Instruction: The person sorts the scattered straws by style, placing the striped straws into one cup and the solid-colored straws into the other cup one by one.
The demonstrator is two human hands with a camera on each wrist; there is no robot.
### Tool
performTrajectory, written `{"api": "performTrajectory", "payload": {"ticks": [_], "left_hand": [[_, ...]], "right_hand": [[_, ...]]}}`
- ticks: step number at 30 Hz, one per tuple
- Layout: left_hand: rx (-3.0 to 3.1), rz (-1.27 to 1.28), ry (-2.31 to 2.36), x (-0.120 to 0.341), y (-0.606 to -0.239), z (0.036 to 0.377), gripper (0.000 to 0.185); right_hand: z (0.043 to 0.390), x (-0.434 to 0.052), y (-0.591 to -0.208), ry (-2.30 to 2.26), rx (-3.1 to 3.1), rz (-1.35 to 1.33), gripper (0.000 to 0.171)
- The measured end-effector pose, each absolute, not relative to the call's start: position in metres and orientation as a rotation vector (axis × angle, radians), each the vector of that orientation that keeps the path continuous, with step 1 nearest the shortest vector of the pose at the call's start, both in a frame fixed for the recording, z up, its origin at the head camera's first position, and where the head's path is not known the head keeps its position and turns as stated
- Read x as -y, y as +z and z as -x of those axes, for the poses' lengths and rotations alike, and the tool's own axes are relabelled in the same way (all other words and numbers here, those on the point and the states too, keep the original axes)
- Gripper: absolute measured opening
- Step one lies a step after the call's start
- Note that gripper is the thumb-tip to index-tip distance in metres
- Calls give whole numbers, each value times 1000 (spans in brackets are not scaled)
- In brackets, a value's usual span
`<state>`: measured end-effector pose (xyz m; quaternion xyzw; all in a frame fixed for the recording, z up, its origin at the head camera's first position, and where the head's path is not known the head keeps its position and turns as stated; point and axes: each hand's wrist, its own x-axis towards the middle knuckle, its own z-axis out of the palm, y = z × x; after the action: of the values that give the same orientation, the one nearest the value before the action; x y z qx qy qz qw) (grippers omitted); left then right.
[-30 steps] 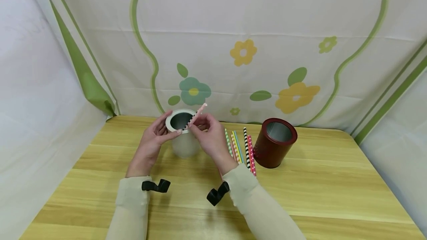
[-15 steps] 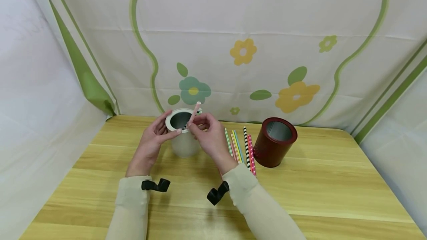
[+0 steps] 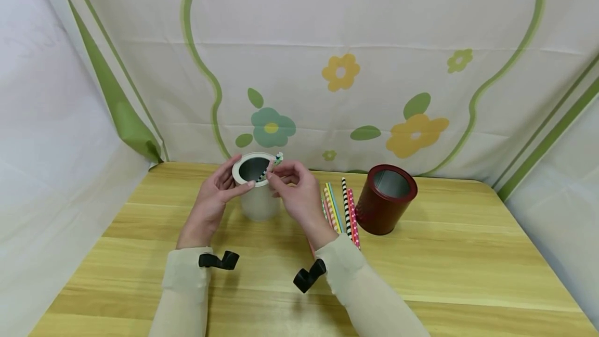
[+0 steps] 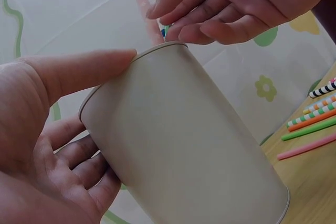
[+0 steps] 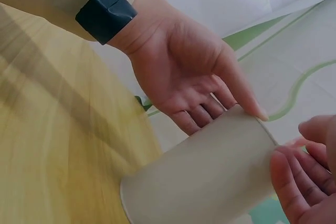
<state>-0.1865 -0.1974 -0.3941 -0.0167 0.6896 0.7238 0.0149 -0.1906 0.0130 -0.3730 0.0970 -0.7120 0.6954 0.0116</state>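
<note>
Cupping white cup (image 3: 256, 199), left hand (image 3: 210, 203) fingers curled round it, right hand (image 3: 296, 192) fingers pinching straws (image 3: 273, 165) at rim.

Left hand (image 3: 212, 197) cupped, thumb extended; right hand (image 3: 299, 194) raised, fingers (image 3: 276, 178) pinched.

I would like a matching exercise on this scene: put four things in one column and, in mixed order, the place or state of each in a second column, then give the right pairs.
Things:
1. white cup
2. dark red cup
3. loose straws
4. right hand

Places or states:
A. lie flat on the table between the two cups
B. held at its side by the left hand
C. stands alone, untouched, to the right
D. fingers at the white cup's rim, by the straw ends

Pairs: 1-B, 2-C, 3-A, 4-D
</note>
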Motion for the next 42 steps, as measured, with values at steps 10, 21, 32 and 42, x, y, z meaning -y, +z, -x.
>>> {"api": "performTrajectory", "payload": {"ticks": [10, 21, 32, 42], "left_hand": [[-2146, 44, 2258, 196, -394, 186, 83], [-2121, 65, 2274, 195, -392, 184, 84], [-2097, 66, 2286, 195, -393, 184, 85], [-2100, 64, 2290, 197, -391, 182, 85]], "right_hand": [[190, -55, -370, 2069, 2616, -701, 18], [180, -99, -397, 1867, 2842, -756, 25], [173, -129, -433, 1795, 2862, -545, 29], [168, -134, -440, 1623, 2850, -418, 20]]}}
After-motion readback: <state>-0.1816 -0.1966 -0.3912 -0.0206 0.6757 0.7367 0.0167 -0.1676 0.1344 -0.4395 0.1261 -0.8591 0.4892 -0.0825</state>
